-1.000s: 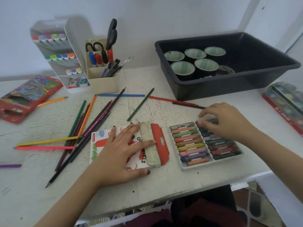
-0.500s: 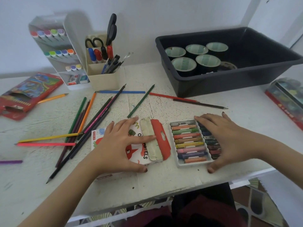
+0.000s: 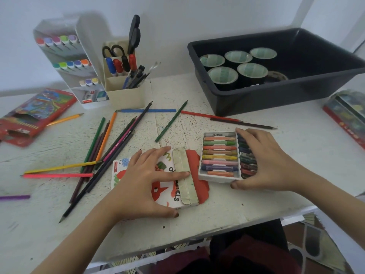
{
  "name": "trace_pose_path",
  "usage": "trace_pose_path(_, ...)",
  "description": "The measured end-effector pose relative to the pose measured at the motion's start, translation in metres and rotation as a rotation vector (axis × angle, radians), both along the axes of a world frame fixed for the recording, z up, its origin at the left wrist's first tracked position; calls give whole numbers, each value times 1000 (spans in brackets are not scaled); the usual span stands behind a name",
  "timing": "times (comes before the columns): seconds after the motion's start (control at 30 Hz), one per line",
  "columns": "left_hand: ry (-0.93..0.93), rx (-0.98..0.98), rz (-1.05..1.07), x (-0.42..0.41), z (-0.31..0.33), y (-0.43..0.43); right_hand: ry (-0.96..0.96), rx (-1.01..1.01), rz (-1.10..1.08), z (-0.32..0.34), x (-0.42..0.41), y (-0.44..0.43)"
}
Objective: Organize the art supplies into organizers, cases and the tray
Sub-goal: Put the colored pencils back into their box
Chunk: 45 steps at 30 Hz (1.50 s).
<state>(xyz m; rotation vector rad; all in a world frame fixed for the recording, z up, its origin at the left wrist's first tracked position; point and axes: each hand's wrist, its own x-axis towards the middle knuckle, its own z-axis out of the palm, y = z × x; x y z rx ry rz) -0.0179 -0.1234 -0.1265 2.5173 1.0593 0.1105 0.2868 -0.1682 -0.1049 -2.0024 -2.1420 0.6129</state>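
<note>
One red pencil case (image 3: 33,113) lies at the far left, mouth open, likely waiting for the coloured pencils (image 3: 106,143) strewn just beside it. Behind them stand a marker organizer (image 3: 67,62) and a cream organizer (image 3: 126,93), both stocked. The left hand (image 3: 146,182) lies spread on the pastel box (image 3: 177,194), fingers (image 3: 175,174) flat and released, index pressing its flap, apparently to pin the box steady. The right hand (image 3: 264,161) has its fingers grasping the pastel tray (image 3: 219,155) across its width, just beside the box mouth, seemingly lined up to slide in. Farther right, the black tray (image 3: 296,91) holds tape rolls (image 3: 223,76). The counter (image 3: 308,139) is white, scuffed and paint-flecked, against a pale wall (image 3: 197,14); patterned floor tiles (image 3: 316,244) show below.
</note>
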Motion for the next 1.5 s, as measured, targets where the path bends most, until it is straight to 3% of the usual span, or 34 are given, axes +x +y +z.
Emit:
trace_pose_path(0.27, -28, -4, 11, 0, -2, -2, -176, -83, 110, -2, -8, 5)
trace_pose_path(0.5, -54, -1, 12, 0, -4, -3, -122, -77, 157, -1, -31, 17)
trace_pose_path(0.83, -144, -26, 44, -1, 1, -5, -109, -86, 46, 3, -41, 25)
trace_pose_path(1.07, -138, -23, 38, 0, 1, -5, -85, -135, 249, 10, -53, 20)
trace_pose_path(1.5, -126, -22, 60, 1, 0, -4, -106, -138, 331, 13, -53, 15)
